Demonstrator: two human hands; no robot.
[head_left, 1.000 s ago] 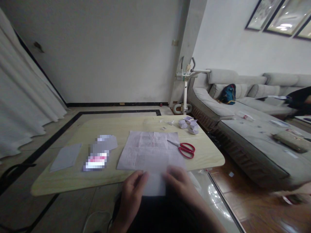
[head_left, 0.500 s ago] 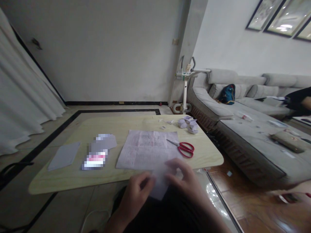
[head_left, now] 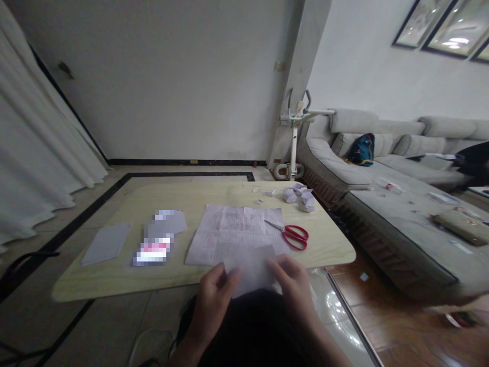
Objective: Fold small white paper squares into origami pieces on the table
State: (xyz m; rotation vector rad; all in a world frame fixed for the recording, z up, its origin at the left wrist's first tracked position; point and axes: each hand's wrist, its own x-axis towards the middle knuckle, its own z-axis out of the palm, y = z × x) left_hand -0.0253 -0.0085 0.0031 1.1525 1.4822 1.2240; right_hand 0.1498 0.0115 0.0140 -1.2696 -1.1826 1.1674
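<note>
Between my two hands a small sheet of white paper is stretched over the table's near edge, a little blurred. My left hand is closed on its left edge, thumb on top. On the opposite edge my right hand pinches the paper. Just beyond lies a large creased printed sheet, flat on the table. Red-handled scissors rest at its right edge, blades partly over it. Several folded paper shapes stand at the table's far right corner.
On the pale wooden table lie a stack of white paper at left, a pixelated item and small paper scraps at the far side. A grey sofa stands at right, with a person's dark sleeve at the frame's edge.
The small paper has been raised and spread flatter between my hands. My right hand has moved down from above the sheet to its right edge. The view has shifted slightly.
</note>
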